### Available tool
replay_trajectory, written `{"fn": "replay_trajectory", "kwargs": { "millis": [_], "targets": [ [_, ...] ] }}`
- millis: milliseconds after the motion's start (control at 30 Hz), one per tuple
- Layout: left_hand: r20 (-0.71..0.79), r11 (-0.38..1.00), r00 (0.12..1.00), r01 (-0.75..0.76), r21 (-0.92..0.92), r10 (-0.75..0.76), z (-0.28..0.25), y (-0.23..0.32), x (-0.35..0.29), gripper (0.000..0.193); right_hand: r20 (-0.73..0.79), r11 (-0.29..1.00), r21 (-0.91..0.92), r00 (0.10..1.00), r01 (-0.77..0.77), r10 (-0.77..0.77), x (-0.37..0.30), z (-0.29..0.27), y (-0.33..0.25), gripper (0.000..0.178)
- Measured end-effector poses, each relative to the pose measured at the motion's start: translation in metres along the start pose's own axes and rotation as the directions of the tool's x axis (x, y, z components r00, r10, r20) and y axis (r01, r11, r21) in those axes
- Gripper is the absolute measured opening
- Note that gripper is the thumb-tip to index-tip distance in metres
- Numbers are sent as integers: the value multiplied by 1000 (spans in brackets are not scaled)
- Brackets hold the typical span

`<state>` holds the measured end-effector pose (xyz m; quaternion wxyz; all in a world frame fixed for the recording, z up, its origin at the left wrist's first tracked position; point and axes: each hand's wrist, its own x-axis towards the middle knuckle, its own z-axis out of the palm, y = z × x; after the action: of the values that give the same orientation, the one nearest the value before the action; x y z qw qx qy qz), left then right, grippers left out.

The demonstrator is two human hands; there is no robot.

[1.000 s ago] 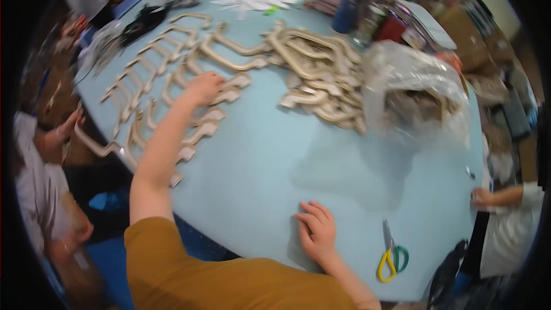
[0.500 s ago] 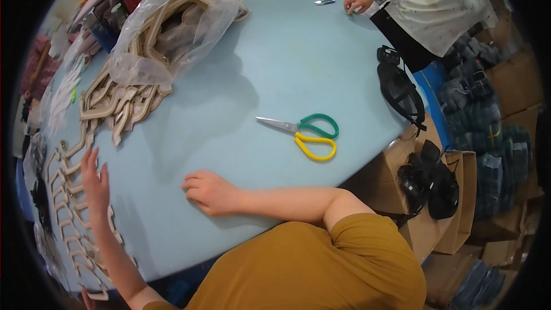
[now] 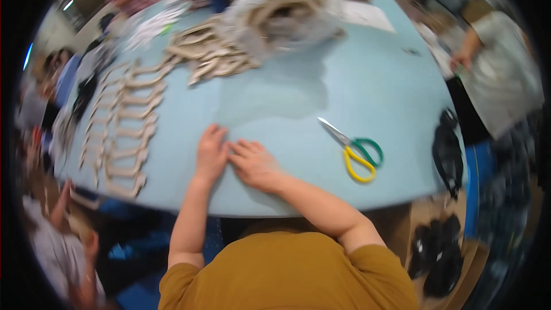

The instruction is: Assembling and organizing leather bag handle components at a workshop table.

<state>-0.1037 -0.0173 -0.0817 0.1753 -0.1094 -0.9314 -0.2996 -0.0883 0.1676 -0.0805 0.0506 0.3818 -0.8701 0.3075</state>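
Observation:
My left hand (image 3: 212,154) rests on the pale blue tabletop (image 3: 287,161) near its front edge, its fingers loosely bent and holding nothing I can see. Right beside it, my right hand (image 3: 255,165) lies palm down with fingers stretched out, the fingertips close to the left hand. To the right are scissors (image 3: 354,148) with one green and one yellow handle, blades pointing up and left. Rows of beige bracket-shaped strips (image 3: 133,152) are laid out on the left. A heap of similar beige pieces (image 3: 215,51) lies farther back.
Behind the heap sits a clear plastic bag (image 3: 241,20) of beige pieces. A white sheet (image 3: 370,16) lies at the back. A black strapped item (image 3: 447,152) is at the right edge. One co-worker (image 3: 505,74) stands at the right, another person (image 3: 63,247) at the lower left.
My left hand has left the beige strips and come right, beside my right hand. My right hand's fingers, curled before, are now stretched out. The view has turned left.

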Motion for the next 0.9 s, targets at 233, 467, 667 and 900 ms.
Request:
{"fn": "replay_trajectory", "kwargs": {
  "millis": [233, 467, 667, 900],
  "targets": [
    [-144, 999, 989, 44, 30, -39, -17, 11, -15, 23, 69, 996, 35, 994, 82, -84, 13, -11, -11, 37],
    [-222, 994, 973, 36, -108, -59, -13, 8, -10, 15, 57, 998, 36, 997, 47, -49, 16, -15, -8, 36],
    [-249, 990, 963, 69, -125, -99, -13, 9, -15, 15, 81, 996, 49, 994, 72, -75, 17, -17, -9, 32],
    [-204, 986, 972, 91, -137, -119, -13, 7, -18, 15, 107, 996, 31, 990, 84, -87, 19, -19, -14, 31]
  ]
}}
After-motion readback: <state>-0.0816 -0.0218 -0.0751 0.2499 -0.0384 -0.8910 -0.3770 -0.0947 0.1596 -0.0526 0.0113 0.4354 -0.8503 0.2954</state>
